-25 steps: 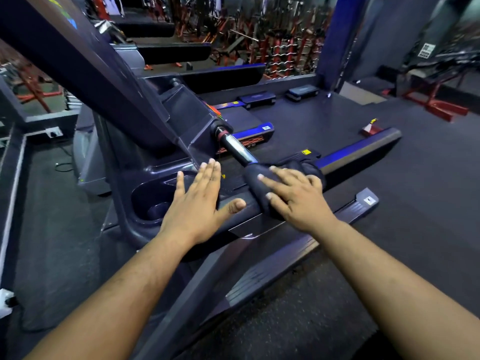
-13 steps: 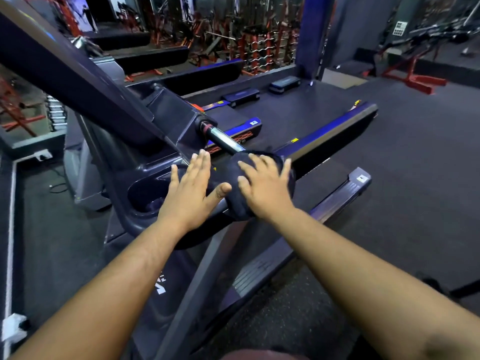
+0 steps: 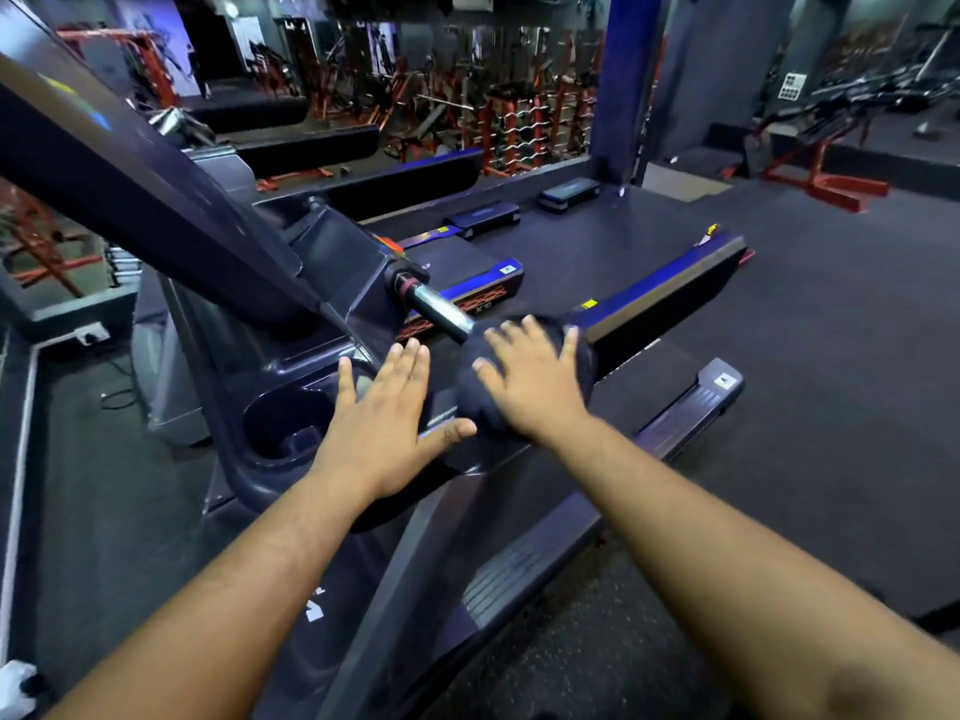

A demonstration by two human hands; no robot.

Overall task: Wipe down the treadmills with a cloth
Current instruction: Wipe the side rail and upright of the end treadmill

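Note:
A dark cloth (image 3: pixel 478 392) lies bunched on the treadmill's console tray, just below the silver handlebar (image 3: pixel 441 309). My right hand (image 3: pixel 530 376) presses flat on the cloth with its fingers spread and straight. My left hand (image 3: pixel 384 418) rests flat on the dark treadmill console (image 3: pixel 291 376) beside the cup recess (image 3: pixel 291 423), thumb stretched toward the cloth. The treadmill's side rail (image 3: pixel 670 291) with its blue stripe runs away to the right of the cloth. The foot rail (image 3: pixel 691 407) lies below it.
The slanted console panel (image 3: pixel 130 200) rises at the left. More treadmills (image 3: pixel 415 179) stand in a row behind. Step platforms (image 3: pixel 569 192), a blue pillar (image 3: pixel 623 85) and red racks (image 3: pixel 519 116) are at the back. Open rubber floor (image 3: pixel 831 356) spreads to the right.
My right hand slid the cloth leftward along the rail toward the console, then shifted it slightly back right. My left hand stayed flat on the console. The camera tilted a little.

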